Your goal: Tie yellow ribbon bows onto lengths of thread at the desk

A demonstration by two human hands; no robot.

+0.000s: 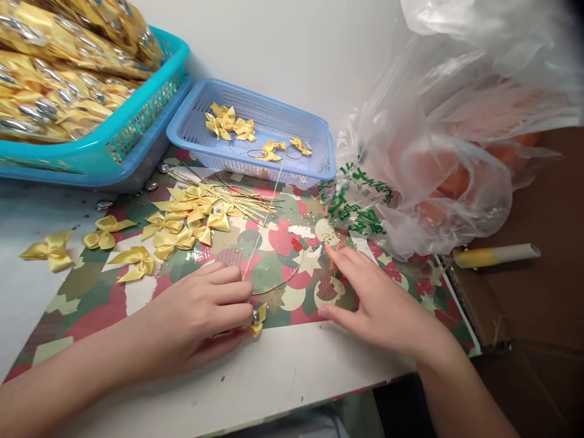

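Observation:
My left hand (214, 310) is closed around a yellow ribbon bow (258, 325) that carries a silver bead (255, 316); much of the bow is hidden by the fingers. A thin gold cord (279, 283) curves out from that hand to the right, and a paler strand runs up toward the blue basket. My right hand (369, 298) rests with fingers apart, its index fingertip beside small gold bits (336, 242) on the patterned sheet. A small red piece (296, 244) lies left of it. Loose yellow bows (173, 242) and gold cord lengths (228, 193) are spread beyond my left hand.
A blue basket (255, 161) with several bows stands at the back. Left of it, a turquoise basket (132, 131) is heaped with bagged bows. A crumpled plastic bag (438, 170) fills the right, above a yellow-and-white tube (497, 256). Silver beads (151, 186) lie near the turquoise basket.

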